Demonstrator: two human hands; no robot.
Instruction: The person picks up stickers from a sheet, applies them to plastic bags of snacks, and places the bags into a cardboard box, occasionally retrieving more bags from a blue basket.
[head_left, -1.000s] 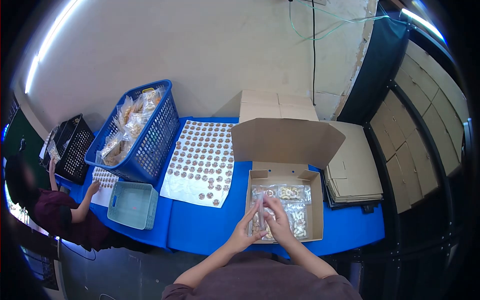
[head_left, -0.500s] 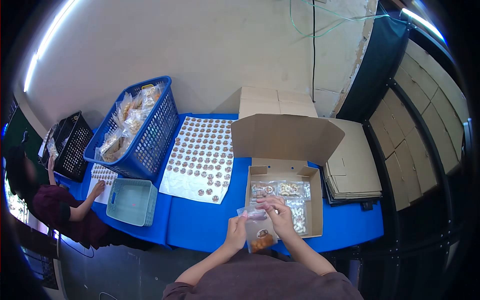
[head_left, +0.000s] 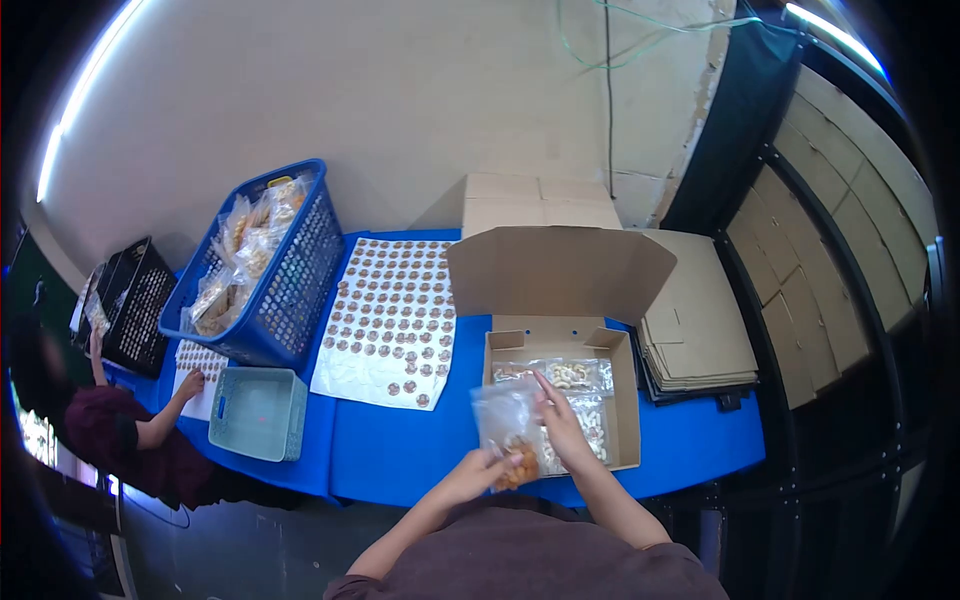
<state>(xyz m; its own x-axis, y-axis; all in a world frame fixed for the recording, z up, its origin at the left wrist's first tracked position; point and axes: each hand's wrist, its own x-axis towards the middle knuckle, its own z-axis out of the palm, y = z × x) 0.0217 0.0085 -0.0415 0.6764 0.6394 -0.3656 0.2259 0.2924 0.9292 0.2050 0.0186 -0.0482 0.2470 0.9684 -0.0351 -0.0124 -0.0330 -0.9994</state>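
A clear plastic bag with orange-brown snack pieces at its bottom is held up over the front left of an open cardboard box. My left hand is closed on the lower left of the bag, thumb over the snack pieces. At the bag's right edge my right hand pinches the plastic, index finger pointing up. Inside the box lie flat bags, among them a bag of pale nuts and a bag of white pieces. The raised bag and my right hand partly cover the box's contents.
Left of the box lies a sheet of round stickers. Beyond it stand a blue basket of filled bags and a pale green basket. Flattened cardboard boxes are stacked at right. A co-worker works at far left.
My left hand has moved from the bag's top down to its lower left. The bag now stands higher and more upright. My right hand has shifted to its right edge. The view has turned slightly.
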